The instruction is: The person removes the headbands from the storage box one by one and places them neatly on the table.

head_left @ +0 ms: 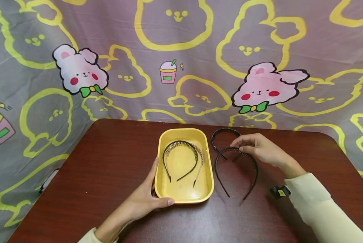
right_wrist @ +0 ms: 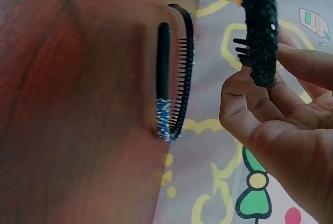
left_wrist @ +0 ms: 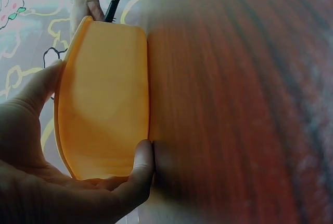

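Note:
A yellow plastic tray [head_left: 184, 199] stands on the table, and my left hand [head_left: 141, 199] grips its left side and near corner, thumb on the rim. Inside the tray lie a black toothed headband [head_left: 196, 157] and a pinkish one [head_left: 202, 158] partly behind it. My right hand [head_left: 261, 150] pinches the top of another black headband [head_left: 216, 168], its ends pointing toward me. In the right wrist view this headband [right_wrist: 260, 26] looks glittery, with short teeth. Behind it on the table rests a headband with sparkling stones [right_wrist: 163, 120].
The dark red-brown wooden table [head_left: 108, 168] ends at the back against a grey-pink curtain [head_left: 199, 33] printed with cartoon rabbits. A small black device [head_left: 280, 192] is at my right wrist, by the cream sleeve [head_left: 315, 192].

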{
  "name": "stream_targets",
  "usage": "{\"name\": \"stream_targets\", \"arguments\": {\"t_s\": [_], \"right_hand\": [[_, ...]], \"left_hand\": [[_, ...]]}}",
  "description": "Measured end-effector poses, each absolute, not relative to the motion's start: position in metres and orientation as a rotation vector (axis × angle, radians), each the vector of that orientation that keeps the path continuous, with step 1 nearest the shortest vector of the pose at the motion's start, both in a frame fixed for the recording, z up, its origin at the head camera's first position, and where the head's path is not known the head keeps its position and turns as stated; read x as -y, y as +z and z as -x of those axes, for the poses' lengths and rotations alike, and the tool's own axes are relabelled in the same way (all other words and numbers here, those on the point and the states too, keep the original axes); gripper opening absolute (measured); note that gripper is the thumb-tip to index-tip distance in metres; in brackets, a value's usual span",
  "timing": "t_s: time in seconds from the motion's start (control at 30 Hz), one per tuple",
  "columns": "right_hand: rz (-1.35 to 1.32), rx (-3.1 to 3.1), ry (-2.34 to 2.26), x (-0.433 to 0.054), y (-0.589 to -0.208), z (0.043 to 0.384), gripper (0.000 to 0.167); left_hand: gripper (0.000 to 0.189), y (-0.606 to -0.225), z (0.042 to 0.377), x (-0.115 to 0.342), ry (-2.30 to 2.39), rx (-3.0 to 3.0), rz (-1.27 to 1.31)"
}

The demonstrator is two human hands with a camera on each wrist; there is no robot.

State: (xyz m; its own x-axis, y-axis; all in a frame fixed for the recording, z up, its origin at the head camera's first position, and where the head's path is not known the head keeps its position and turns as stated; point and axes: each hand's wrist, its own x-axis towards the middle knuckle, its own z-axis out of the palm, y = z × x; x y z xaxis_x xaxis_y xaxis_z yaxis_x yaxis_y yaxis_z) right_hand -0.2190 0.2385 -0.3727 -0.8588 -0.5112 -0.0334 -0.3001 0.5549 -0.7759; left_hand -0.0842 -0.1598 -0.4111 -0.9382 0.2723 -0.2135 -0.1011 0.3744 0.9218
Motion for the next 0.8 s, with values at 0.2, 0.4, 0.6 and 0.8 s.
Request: {"name": "stream_targets", "arguments": {"t_s": [0.2,0.4,0.6,0.8], "right_hand": [[0.708,-2.506,-1.196,-0.239,-0.382,0.219,0.026],[0.686,-2.458,-1.213,-0.239,-0.389,0.219,0.028],[0.713,-2.429,-1.231,-0.238,-0.392,0.218,0.029],[0.714,-2.427,-1.217,-0.236,-0.395,0.217,0.029]], "left_hand": [[0.142,-0.410,0.084,0.159,1.585,-2.301,-0.138],[0.141,-0.409,0.084,0.159,1.589,-2.288,-0.128],[0.141,-0.409,0.084,0.159,1.584,-2.295,-0.131],[0.141,-0.408,0.083,0.159,1.579,-2.313,-0.134]]}}
